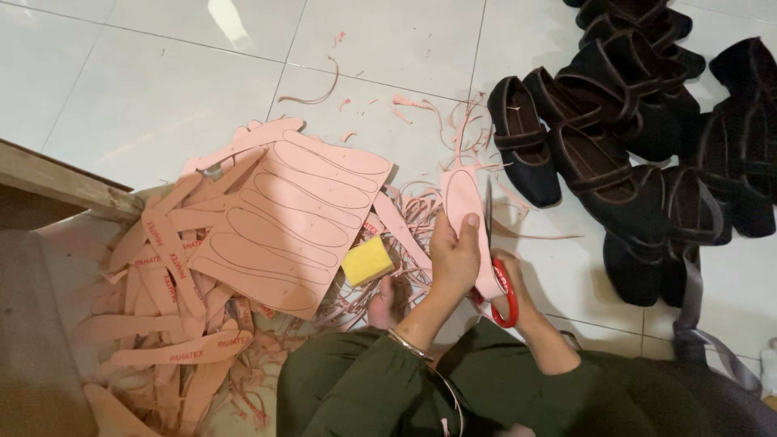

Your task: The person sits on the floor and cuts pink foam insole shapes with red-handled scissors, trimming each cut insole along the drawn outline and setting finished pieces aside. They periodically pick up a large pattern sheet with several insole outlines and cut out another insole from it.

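At the bottom of the frame, nearest the camera, the person's knees in dark green trousers (364,388) fill the lower middle, and just above them the two hands meet. The left hand (453,259) grasps a pink insole (463,198) by its lower part, thumb on the face and fingers curled behind, holding it upright so that its rounded tip points toward the top of the frame. The right hand (518,295) is clenched through the red loops of a pair of scissors (495,259), whose blade runs up along the right edge of the insole, touching it. The insole looks thin, light and bendy, a board that keeps its shape yet would flex or crease if pinched hard; a flat grip low down, away from the cut line, seems the safest hold. Left of centre lies a pink sheet (287,226) with insole outlines drawn on it, over a heap of cut insoles (174,324) in the lower left. A yellow sponge (367,260) sits just beside the left hand. Curly pink trimmings (421,214) lie on the white tiled floor (162,89). Black shoes (639,137) crowd the upper right.
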Demonstrator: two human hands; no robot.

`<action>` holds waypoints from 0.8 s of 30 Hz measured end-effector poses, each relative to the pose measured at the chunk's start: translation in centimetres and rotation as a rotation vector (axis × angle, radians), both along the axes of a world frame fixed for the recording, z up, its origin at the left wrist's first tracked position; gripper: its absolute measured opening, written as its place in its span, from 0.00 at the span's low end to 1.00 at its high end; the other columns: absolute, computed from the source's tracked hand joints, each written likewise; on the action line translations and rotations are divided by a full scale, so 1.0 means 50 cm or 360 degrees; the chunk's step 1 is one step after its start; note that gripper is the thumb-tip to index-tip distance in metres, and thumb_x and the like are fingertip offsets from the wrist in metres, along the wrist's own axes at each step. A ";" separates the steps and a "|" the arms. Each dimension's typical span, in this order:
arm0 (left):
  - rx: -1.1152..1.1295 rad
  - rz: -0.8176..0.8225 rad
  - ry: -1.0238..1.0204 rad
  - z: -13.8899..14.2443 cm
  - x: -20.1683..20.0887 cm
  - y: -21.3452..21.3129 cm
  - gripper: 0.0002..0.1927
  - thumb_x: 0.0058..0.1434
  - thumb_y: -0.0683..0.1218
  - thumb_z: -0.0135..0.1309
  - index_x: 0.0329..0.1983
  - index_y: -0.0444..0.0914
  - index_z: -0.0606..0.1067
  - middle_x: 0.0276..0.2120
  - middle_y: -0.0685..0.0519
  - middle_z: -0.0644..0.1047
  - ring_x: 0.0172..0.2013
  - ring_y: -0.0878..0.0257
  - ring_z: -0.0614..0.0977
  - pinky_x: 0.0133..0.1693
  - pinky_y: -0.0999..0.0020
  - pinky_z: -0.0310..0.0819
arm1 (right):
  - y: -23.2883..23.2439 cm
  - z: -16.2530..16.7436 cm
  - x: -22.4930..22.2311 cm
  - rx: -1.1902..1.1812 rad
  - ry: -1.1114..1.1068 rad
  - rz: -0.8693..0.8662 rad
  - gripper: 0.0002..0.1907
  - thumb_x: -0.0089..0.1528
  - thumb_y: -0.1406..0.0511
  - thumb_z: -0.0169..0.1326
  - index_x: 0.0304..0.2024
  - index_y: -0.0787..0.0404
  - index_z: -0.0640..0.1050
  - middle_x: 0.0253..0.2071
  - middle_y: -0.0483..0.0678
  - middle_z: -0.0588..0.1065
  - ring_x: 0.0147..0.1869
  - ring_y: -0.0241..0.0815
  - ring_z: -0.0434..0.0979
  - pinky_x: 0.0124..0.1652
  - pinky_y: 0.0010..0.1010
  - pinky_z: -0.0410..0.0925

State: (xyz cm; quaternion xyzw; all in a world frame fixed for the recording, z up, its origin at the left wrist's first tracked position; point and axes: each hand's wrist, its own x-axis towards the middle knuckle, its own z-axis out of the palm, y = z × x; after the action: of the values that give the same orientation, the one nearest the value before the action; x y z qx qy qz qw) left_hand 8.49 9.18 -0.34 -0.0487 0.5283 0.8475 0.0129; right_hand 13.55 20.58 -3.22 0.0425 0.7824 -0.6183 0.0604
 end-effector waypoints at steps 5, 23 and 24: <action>-0.0085 -0.0024 0.0088 -0.004 0.007 -0.001 0.08 0.71 0.44 0.50 0.46 0.34 0.70 0.31 0.58 0.75 0.28 0.74 0.71 0.29 0.75 0.67 | 0.026 -0.040 -0.004 -0.0091 0.0032 -0.0033 0.07 0.63 0.68 0.53 0.40 0.67 0.77 0.33 0.44 0.77 0.34 0.30 0.74 0.33 0.24 0.70; -0.0132 -0.0002 -0.0190 -0.037 -0.045 -0.057 0.12 0.65 0.51 0.58 0.40 0.37 0.74 0.30 0.61 0.74 0.27 0.74 0.72 0.27 0.77 0.67 | 0.000 -0.095 -0.021 -0.0753 -0.0745 -0.0768 0.15 0.60 0.60 0.47 0.28 0.65 0.76 0.23 0.51 0.74 0.22 0.45 0.74 0.24 0.39 0.68; -0.0135 -0.0034 -0.0227 -0.035 -0.039 -0.062 0.11 0.64 0.51 0.57 0.41 0.38 0.74 0.29 0.61 0.75 0.27 0.74 0.72 0.26 0.77 0.67 | -0.005 -0.098 -0.016 -0.0749 -0.0620 -0.0683 0.16 0.63 0.60 0.48 0.28 0.66 0.76 0.24 0.50 0.73 0.22 0.42 0.71 0.24 0.36 0.65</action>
State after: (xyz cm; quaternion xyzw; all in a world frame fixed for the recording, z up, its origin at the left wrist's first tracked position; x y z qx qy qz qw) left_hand 6.53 6.06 -2.11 -0.1039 0.5621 0.8185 0.0574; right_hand 12.73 20.33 -8.11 0.3072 0.5660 -0.7602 0.0853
